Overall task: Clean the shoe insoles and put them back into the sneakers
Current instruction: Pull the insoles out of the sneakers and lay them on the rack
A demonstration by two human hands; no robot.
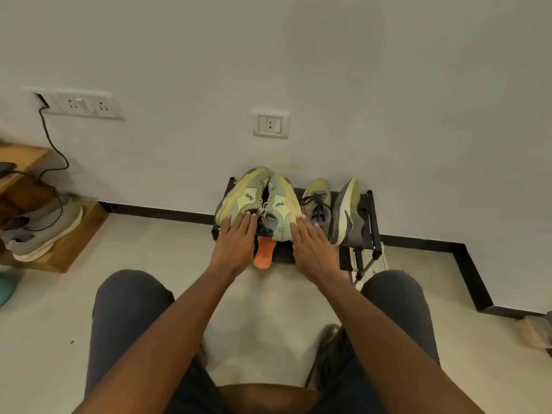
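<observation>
Two yellow-green sneakers stand side by side, toes to the wall, on a low black shoe rack: the left sneaker and the right sneaker. An orange insole sticks out below them, between my hands. My left hand lies flat, fingers straight, its tips touching the left sneaker's heel. My right hand is also flat, fingertips against the outer heel of the right sneaker. Neither hand grips anything.
A second grey-and-yellow pair sits to the right on the same rack, one shoe on its side. A wooden shelf with grey shoes stands at the left, a black cable hanging from a wall socket above it. My knees frame the pale floor.
</observation>
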